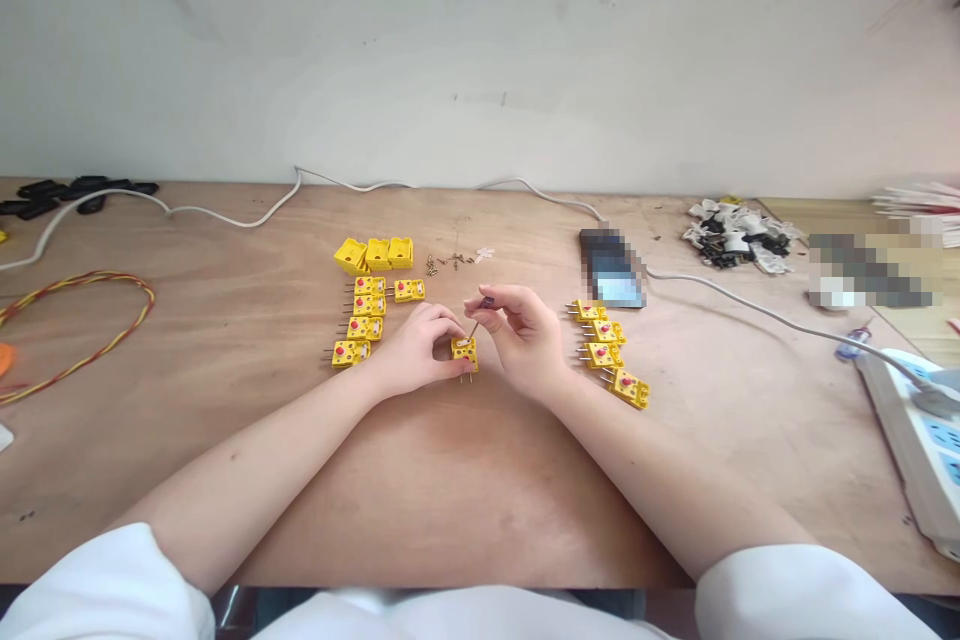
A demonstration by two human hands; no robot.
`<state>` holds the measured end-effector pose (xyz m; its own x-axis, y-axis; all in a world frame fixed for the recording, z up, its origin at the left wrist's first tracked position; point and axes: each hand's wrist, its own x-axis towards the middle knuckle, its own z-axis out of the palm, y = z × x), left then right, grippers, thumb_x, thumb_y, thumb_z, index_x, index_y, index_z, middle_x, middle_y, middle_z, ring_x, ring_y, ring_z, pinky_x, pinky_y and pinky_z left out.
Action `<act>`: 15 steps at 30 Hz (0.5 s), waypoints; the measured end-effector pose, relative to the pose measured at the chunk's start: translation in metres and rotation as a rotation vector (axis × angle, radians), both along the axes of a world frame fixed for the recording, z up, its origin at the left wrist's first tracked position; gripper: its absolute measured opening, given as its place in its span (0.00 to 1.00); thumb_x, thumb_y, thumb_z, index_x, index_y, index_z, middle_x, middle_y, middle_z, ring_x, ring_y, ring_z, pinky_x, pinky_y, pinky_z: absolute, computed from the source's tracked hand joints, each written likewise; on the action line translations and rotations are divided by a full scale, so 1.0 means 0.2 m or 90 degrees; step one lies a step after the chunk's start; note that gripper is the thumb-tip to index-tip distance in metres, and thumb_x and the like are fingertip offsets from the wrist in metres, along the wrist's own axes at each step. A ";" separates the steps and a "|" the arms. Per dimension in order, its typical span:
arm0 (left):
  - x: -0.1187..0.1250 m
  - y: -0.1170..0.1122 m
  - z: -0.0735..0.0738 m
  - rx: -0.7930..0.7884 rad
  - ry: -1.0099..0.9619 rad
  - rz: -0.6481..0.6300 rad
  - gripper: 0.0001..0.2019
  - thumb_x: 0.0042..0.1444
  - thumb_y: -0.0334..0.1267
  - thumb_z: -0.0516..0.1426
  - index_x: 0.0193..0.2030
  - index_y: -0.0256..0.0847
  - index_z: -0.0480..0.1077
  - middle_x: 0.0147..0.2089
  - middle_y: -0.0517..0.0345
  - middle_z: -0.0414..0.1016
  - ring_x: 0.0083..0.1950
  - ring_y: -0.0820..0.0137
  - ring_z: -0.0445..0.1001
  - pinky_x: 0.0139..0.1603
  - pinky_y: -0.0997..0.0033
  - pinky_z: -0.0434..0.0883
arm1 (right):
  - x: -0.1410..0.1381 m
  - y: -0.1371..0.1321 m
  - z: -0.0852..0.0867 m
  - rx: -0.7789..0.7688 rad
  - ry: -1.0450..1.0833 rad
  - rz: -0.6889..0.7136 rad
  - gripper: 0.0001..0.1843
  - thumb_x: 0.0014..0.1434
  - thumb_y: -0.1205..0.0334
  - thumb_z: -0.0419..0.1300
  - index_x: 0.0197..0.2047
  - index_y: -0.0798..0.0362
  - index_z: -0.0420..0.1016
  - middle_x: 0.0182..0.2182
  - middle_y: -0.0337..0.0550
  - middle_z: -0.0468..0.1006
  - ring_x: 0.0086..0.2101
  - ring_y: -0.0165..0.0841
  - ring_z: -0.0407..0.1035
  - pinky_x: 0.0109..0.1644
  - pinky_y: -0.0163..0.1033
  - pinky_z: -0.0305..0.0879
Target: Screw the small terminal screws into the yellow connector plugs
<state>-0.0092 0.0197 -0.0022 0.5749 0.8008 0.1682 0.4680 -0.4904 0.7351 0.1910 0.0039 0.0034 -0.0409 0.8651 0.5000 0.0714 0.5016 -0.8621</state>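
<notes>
My left hand (424, 350) is closed on a small yellow two-pin plug (464, 350), with thumb and fingers at its sides. Its pins point toward me, and a pale piece sits in its far end. Above that end, my right hand (521, 325) pinches a thin brass-coloured piece (474, 328), tilted with its tip down at the plug. A small dark spot shows at those fingertips; whether it belongs to the piece, I cannot tell. Several yellow plugs with red dots (365, 305) lie left of my left hand, and several more (604, 354) lie right of my right wrist.
Yellow covers (379, 254), small brass screws (450, 261) and white slips (484, 254) lie beyond my hands. A phone (611, 267) is at the right, near a pile of black and white parts (739, 235). A power strip (911, 450) stands far right, a yellow-red wire loop (146, 305) left.
</notes>
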 end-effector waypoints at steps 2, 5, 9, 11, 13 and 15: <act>0.00 0.00 0.00 -0.003 0.001 -0.002 0.17 0.53 0.52 0.68 0.45 0.47 0.77 0.51 0.53 0.73 0.58 0.58 0.69 0.60 0.53 0.70 | 0.00 0.01 0.01 -0.028 0.005 -0.021 0.11 0.64 0.59 0.64 0.50 0.44 0.75 0.41 0.40 0.83 0.42 0.35 0.80 0.49 0.47 0.78; 0.00 0.00 0.01 -0.008 0.005 -0.003 0.17 0.53 0.52 0.68 0.46 0.48 0.77 0.51 0.52 0.74 0.58 0.58 0.69 0.60 0.53 0.70 | -0.02 0.01 0.02 -0.049 0.015 -0.063 0.11 0.61 0.58 0.66 0.47 0.46 0.75 0.39 0.40 0.82 0.41 0.35 0.79 0.47 0.45 0.77; 0.00 0.00 0.01 -0.008 0.010 -0.002 0.18 0.53 0.53 0.68 0.46 0.48 0.77 0.51 0.52 0.73 0.58 0.58 0.69 0.60 0.52 0.69 | -0.04 0.00 0.00 -0.038 0.024 -0.106 0.11 0.60 0.59 0.67 0.46 0.46 0.73 0.38 0.39 0.81 0.40 0.35 0.79 0.46 0.45 0.77; 0.00 0.00 0.01 -0.006 0.007 -0.004 0.18 0.53 0.52 0.68 0.46 0.48 0.77 0.51 0.52 0.73 0.57 0.57 0.69 0.60 0.51 0.69 | -0.04 -0.01 -0.02 -0.026 0.016 -0.124 0.12 0.61 0.60 0.66 0.48 0.45 0.73 0.38 0.40 0.81 0.40 0.35 0.79 0.47 0.45 0.77; 0.01 0.00 0.02 -0.002 0.004 -0.007 0.17 0.53 0.52 0.68 0.46 0.48 0.77 0.51 0.52 0.73 0.57 0.57 0.70 0.60 0.51 0.69 | -0.04 0.00 -0.03 -0.007 0.000 -0.132 0.14 0.62 0.59 0.66 0.51 0.45 0.73 0.40 0.41 0.82 0.41 0.35 0.79 0.48 0.46 0.77; 0.01 0.00 0.02 0.001 0.005 -0.007 0.17 0.53 0.52 0.67 0.47 0.48 0.77 0.51 0.53 0.73 0.57 0.57 0.70 0.61 0.51 0.69 | -0.03 0.00 -0.04 0.023 -0.007 -0.133 0.15 0.63 0.59 0.65 0.53 0.45 0.72 0.40 0.42 0.82 0.41 0.35 0.79 0.49 0.46 0.78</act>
